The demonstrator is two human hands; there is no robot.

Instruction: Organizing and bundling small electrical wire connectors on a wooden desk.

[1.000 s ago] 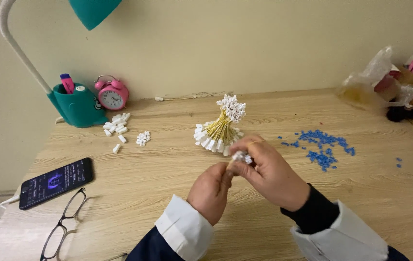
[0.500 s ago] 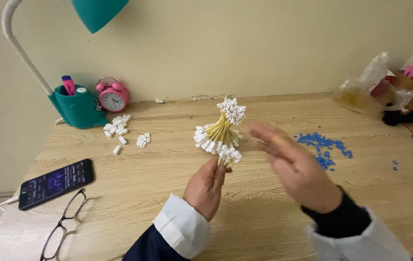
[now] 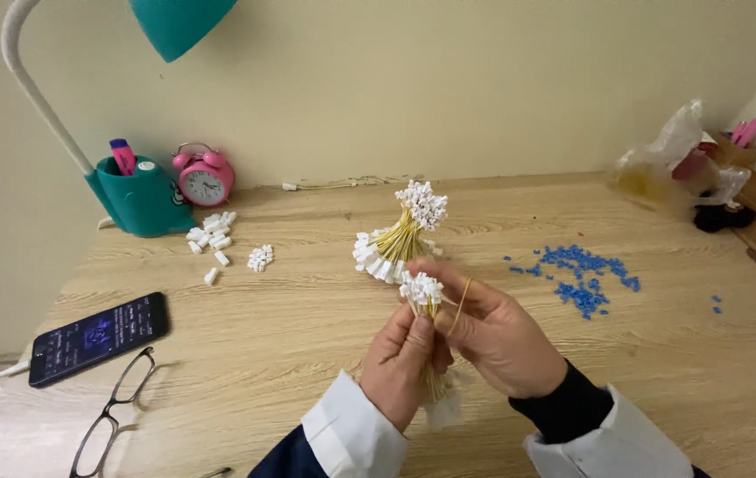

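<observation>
My left hand [image 3: 404,354] grips a small bundle of thin yellow wires with white plug ends [image 3: 422,292], held upright above the wooden desk [image 3: 289,327]. My right hand [image 3: 493,332] is against the same bundle, with a thin rubber band [image 3: 461,301] stretched over its fingers beside the wires. Just behind the hands lies a larger tied bundle of yellow wires [image 3: 400,235], white plugs fanned out at both ends.
Loose white plugs [image 3: 211,232] and a small white cluster [image 3: 260,257] lie left of centre. Blue beads [image 3: 583,273] are scattered on the right. A phone [image 3: 99,338], glasses [image 3: 112,412], teal lamp base [image 3: 139,199], pink alarm clock [image 3: 205,175] and plastic bags [image 3: 674,164] ring the desk.
My right hand swung out to the right, away from the bundle, then came back onto it with a rubber band on its fingers. The left hand raised the bundle a little.
</observation>
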